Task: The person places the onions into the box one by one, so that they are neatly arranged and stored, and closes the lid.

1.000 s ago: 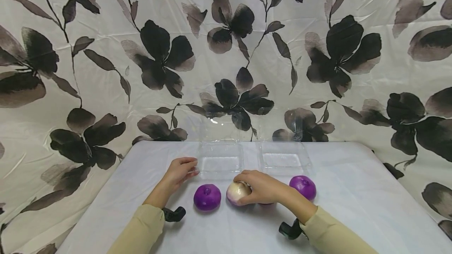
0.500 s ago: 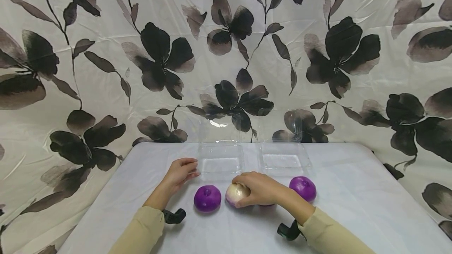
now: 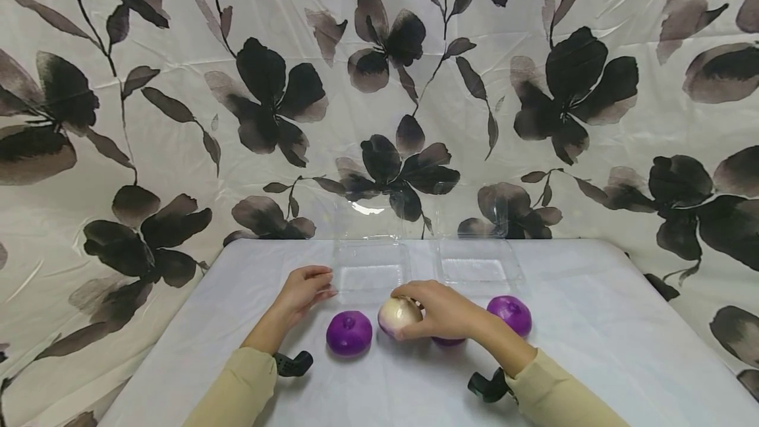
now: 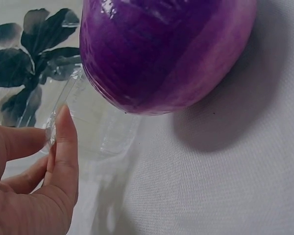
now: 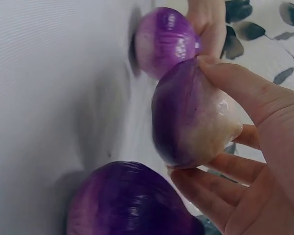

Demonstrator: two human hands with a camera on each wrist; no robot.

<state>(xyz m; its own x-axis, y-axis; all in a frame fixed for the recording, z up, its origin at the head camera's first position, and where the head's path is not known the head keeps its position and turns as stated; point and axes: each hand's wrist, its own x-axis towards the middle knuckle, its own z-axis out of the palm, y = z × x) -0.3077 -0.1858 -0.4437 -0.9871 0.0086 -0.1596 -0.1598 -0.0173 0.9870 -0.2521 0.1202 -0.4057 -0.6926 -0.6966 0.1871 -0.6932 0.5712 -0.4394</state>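
Noted at far left: left hand point(image 3: 305, 290), half closed, pinching near edge of left clear container point(image 3: 370, 275) between thumb and fingers; probably bracing something too light to stay put. Lid up behind, presumably for access from above. Next, in front: left purple onion point(image 3: 349, 334), resting on white cloth point(image 3: 569, 354). Then purple-and-cream onion point(image 3: 398, 317), seemingly clear of cloth, near container's front, gripped by right hand point(image 3: 443, 310), spread to onion's width; held from opposite sides, likely for security on a round, glossy skin. Partly hidden below right hand: middle purple onion point(image 3: 449, 342). Beyond: right clear container point(image 3: 479, 271), likewise open. Last, within easy reach: right purple onion point(image 3: 510, 315).
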